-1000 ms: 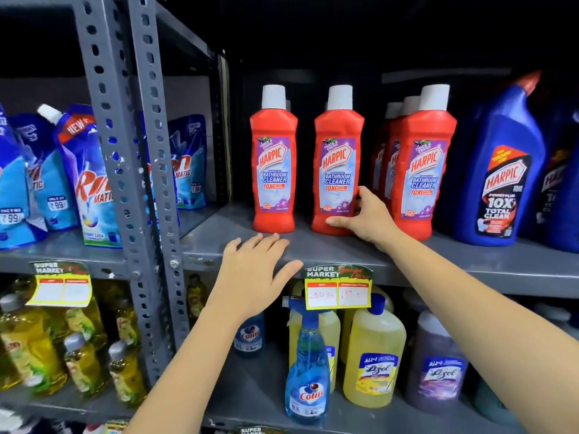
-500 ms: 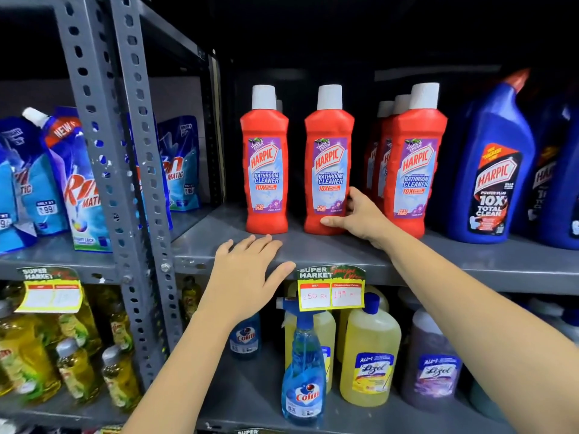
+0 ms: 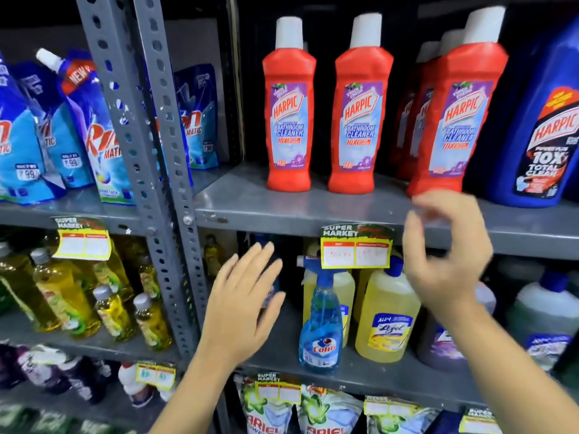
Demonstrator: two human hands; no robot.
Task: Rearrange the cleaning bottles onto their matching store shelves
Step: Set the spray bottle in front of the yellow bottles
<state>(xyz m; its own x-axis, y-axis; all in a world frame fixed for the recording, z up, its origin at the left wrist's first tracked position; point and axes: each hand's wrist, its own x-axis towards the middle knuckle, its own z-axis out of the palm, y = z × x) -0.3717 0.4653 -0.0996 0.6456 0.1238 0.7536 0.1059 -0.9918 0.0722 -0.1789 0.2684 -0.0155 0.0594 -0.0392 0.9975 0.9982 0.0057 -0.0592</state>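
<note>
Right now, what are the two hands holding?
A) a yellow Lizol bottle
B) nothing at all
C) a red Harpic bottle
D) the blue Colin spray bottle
B: the left hand is spread open in front of the lower shelf, and the right hand, blurred, has loosely curled fingers just below the red Harpic bathroom cleaner bottle, with no bottle in either.

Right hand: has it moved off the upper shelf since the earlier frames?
Yes. The right hand earlier rested on the shelf at the red Harpic bottles' bases; now it hangs below and in front of the shelf edge, empty, beside the price tag.
</note>
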